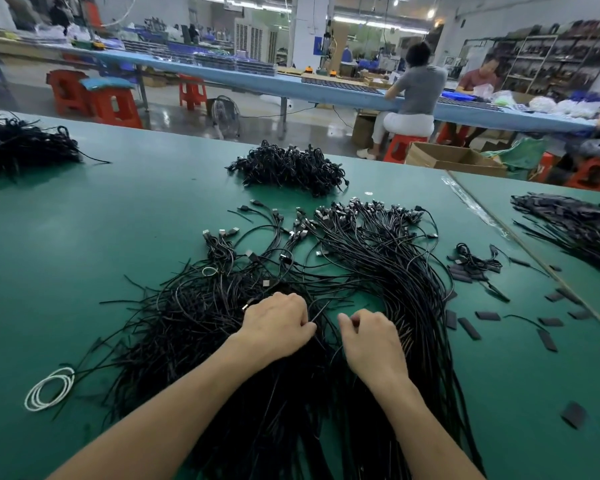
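A big loose heap of thin black USB cables (361,258) spreads over the green table (84,237) in front of me, plugs fanned out at its far side. My left hand (278,327) lies on the heap with its fingers curled, pinching a thin black cable at the fingertips. My right hand (371,337) sits just to the right of it, fingers curled down into the cables; whether it holds one is hidden.
A bundled pile of black cables (288,168) lies farther back, another (18,143) at far left, a third (575,226) at right. White wire rings (49,388) lie near left. Flat black sleeves (499,317) are scattered right. People sit at a blue bench (326,88) behind.
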Demonstrator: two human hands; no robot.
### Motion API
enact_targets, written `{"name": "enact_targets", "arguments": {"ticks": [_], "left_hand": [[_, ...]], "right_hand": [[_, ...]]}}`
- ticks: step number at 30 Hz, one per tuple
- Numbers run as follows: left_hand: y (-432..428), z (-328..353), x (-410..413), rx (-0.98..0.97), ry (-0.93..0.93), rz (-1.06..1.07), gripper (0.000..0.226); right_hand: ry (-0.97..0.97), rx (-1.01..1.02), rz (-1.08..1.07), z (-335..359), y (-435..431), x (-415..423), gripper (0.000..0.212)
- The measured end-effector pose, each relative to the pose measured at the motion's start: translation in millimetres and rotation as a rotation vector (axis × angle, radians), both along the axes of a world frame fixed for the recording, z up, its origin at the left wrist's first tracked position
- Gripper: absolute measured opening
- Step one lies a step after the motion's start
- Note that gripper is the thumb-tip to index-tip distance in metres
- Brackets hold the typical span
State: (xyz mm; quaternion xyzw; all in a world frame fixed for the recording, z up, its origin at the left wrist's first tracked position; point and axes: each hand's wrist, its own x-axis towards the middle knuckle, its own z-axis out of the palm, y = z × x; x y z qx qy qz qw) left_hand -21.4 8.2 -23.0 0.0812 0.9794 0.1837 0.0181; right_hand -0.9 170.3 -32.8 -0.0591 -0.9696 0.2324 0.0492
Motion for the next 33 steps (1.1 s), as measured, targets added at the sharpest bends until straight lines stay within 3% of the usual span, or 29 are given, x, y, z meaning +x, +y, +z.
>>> {"name": "enact_targets", "arguments": {"ticks": [4, 11, 14, 17, 21, 25, 27, 30, 33], "left_hand": [[9.2, 9.1, 3.5, 0.234, -0.074, -0.052, 0.027], [22.2, 20.6, 4.9, 0.399, -0.143, -0.314, 0.024], [16.5, 16.4, 2.0, 0.528, -0.175, -0.235, 0.025], [11.1, 10.8, -3.1, 0.490, -0.088, -0.158, 0.009], [7.5, 4.4, 0.5, 0.631, 0.138, -0.179, 0.031], [6.6, 4.0, -2.4, 0.812, 0.100, -0.153, 0.040], [6.7, 3.9, -10.5, 0.736, 0.215, -0.087, 0.038], [2.9, -2.3, -18.1, 0.555, 0.184, -0.049, 0.041], [3.8, -6.9, -18.3, 0.614, 0.219, -0.006, 0.052]], "right_hand": [[-0.123, -0.400, -0.030, 7.3, -8.6, -9.5, 0.058], [-0.136, -0.983, -0.129, 12.0, 1.7, -19.7, 0.034], [-0.042, -0.981, -0.154, 18.6, 5.4, -17.7, 0.029], [0.079, -0.839, 0.016, 41.7, -2.9, -9.4, 0.028], [0.147, -0.593, 0.399, 78.7, -36.1, 13.2, 0.023], [0.082, -0.352, 0.568, 83.9, -43.9, 31.7, 0.032], [0.072, -0.327, 0.595, 84.4, -36.3, 35.5, 0.028], [0.144, -0.368, 0.569, 90.4, -23.6, 35.2, 0.029], [0.203, -0.404, 0.511, 90.8, -9.9, 31.0, 0.029]]}}
